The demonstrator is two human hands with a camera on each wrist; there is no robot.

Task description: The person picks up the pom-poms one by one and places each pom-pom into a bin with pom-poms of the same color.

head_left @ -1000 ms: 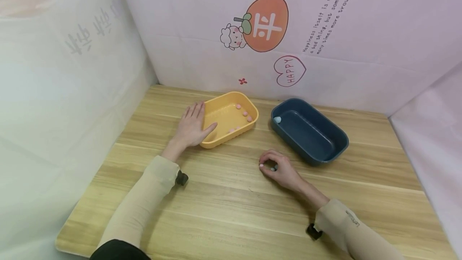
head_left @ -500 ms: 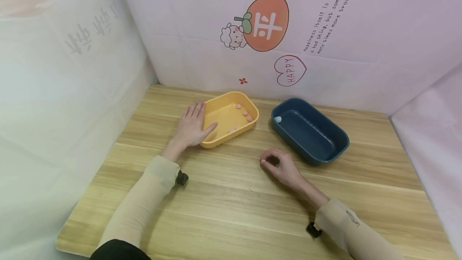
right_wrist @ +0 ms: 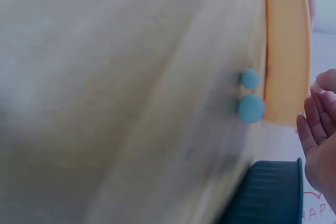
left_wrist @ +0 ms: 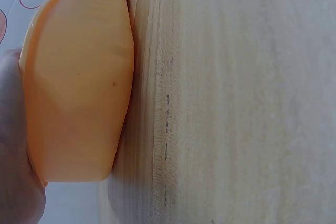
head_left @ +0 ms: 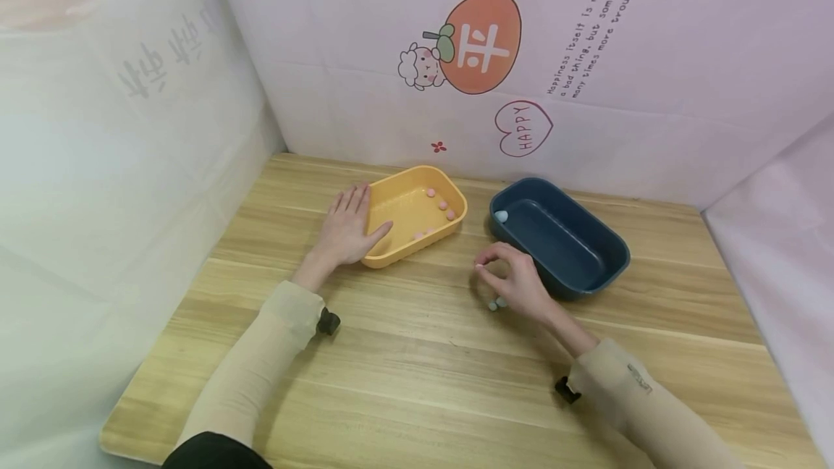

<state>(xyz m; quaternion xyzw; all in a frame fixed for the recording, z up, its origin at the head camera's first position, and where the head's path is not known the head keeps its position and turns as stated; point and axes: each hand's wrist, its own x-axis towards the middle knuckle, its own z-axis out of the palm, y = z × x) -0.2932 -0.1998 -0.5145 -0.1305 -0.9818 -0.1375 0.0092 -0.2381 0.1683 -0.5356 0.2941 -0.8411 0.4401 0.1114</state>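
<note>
My left hand (head_left: 347, 226) rests on the left end of a yellow tray (head_left: 394, 259), its fingers straight and the thumb over the near rim. Several small pink balls (head_left: 443, 205) lie inside it. My right hand (head_left: 517, 279) is raised above the table, thumb and forefinger pinching a small pale pink ball (right_wrist: 317, 87), mostly covered by the fingertips. Below that hand two blue-green balls (right_wrist: 251, 108) sit side by side on the wood. Behind it stands a dark blue tray (head_left: 589, 266) with a pale blue ball (head_left: 501, 216) at its left end.
The wooden table (head_left: 404, 382) reaches a printed cloth (head_left: 365, 107) hung behind it. More cloth hangs at the left (head_left: 130, 237) and right sides. The two trays stand apart near the back edge.
My right hand has closed its pinch on the pink ball, then lifted and moved slightly back, uncovering the blue-green balls. The left hand and both trays have stayed put.
</note>
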